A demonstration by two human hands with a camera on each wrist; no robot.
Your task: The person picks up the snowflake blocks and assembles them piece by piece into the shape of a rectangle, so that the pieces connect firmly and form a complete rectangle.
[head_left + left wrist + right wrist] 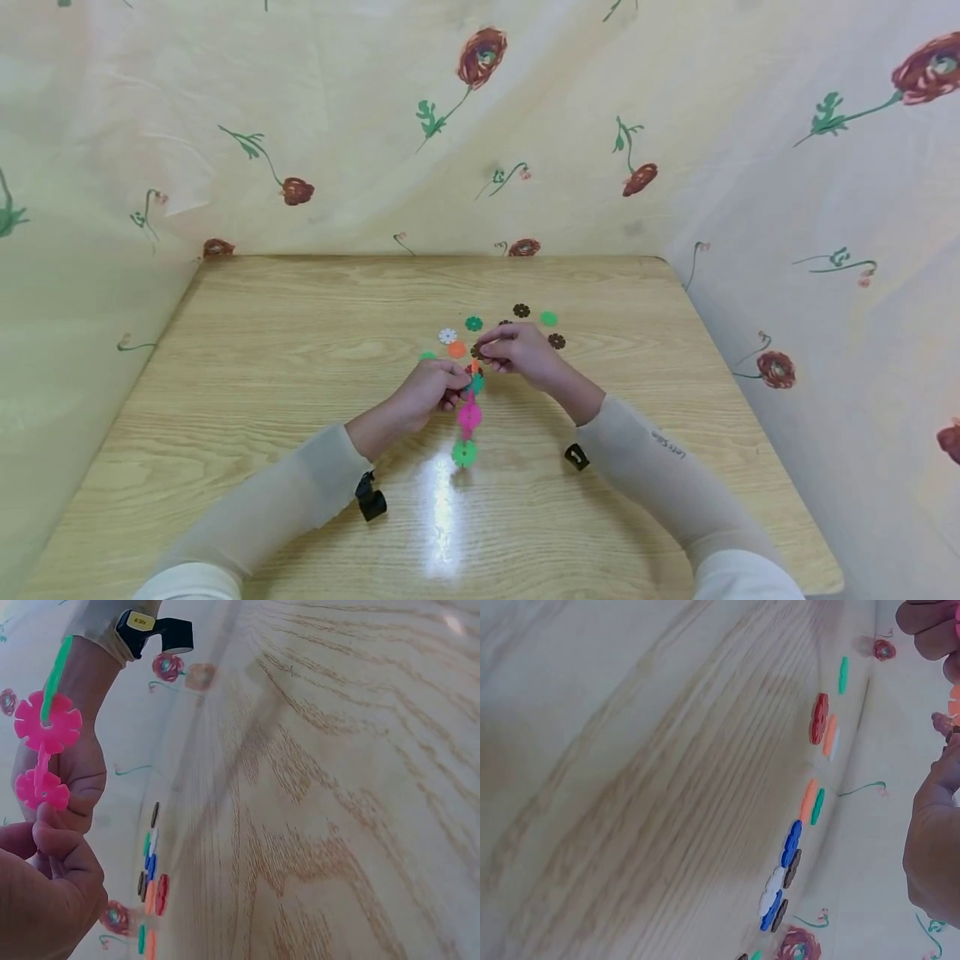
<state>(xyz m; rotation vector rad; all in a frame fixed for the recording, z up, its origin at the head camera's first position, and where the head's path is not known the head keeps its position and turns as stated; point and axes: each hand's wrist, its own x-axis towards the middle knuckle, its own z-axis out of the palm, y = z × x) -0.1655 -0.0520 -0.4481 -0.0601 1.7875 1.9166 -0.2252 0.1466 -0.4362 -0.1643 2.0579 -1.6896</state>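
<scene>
Observed a wood-grain counter (262, 350) set against pale cloth (360, 125) printed with red flowers. Found the left hand (423, 395) with thumb and fingers pinched on a chain of slotted plastic discs (470, 417). Noted the chain held above the counter, between the beige sleeves (285, 492), with a light green disc (463, 453) at the end nearest the body and pink pieces adjoining. Found the right hand (522, 357) with fingers pinching a brown disc (477, 352), close to an orange disc (475, 365) at the chain's far end. Could not determine contact between brown and orange. Recorded loose discs on the counter beyond, including a white disc (447, 335), a dark green disc (473, 323) and a red disc (819, 718). Noted black wrist devices (371, 500) on both arms.
</scene>
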